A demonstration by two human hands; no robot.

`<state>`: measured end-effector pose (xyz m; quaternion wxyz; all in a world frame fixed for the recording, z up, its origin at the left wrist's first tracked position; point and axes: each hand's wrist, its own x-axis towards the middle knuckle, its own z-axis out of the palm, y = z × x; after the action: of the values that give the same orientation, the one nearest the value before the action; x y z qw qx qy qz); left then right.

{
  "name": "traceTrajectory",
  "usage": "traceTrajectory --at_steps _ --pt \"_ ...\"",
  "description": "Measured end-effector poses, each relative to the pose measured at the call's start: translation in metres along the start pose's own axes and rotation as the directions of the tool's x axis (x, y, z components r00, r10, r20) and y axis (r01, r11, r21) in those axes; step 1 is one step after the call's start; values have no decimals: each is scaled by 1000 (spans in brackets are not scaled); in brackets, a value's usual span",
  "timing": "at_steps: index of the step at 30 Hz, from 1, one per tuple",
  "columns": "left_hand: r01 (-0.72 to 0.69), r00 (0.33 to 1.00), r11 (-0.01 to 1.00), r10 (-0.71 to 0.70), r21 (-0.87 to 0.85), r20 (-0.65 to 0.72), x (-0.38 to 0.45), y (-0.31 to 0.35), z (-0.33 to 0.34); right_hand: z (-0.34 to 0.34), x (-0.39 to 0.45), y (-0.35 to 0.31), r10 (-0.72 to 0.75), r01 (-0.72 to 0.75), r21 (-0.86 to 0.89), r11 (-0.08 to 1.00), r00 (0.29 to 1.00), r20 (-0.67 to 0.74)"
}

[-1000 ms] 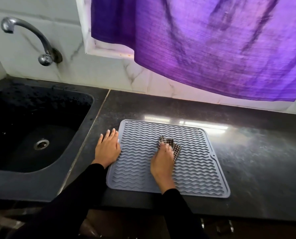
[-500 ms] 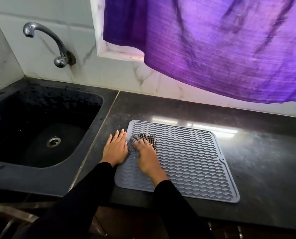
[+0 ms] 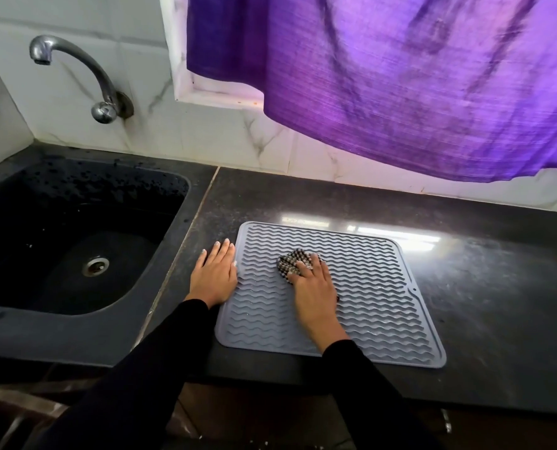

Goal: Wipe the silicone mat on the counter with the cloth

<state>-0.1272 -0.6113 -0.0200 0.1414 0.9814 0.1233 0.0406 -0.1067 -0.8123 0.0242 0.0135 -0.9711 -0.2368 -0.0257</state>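
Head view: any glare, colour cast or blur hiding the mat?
Head view: window glare streaks the counter just behind the mat; the purple curtain tints the wall; wide-angle bending at the edges; the ridges, cloth and right hand stay sharp.

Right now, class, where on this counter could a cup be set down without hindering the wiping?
Free: the dark counter right of the silicone mat, and the strip between mat and wall. Crowded: the mat's left edge, where the left hand lies flat, and mid-mat, where the right hand holds the cloth.
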Motion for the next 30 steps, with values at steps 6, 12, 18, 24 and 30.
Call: traceTrajectory --at_steps 6,12,18,24,30 --pt "24 1000 999 -24 32 -2 -4 4 -1 -29 6 31 411 -381 536 753 909 69" --pt "33 999 999 -33 32 -2 -5 2 1 -23 11 -36 190 -83 635 768 977 -101" --pt "35 999 998 -35 55 -5 -3 4 0 19 3 -53 -118 132 194 972 990 -83" --pt "27 1000 999 -28 21 13 -4 3 -2 9 -4 -24 -91 97 87 992 994 -62" --pt "32 997 999 -30 -20 77 -3 2 -7 -15 -1 7 211 -192 365 911 978 -10"
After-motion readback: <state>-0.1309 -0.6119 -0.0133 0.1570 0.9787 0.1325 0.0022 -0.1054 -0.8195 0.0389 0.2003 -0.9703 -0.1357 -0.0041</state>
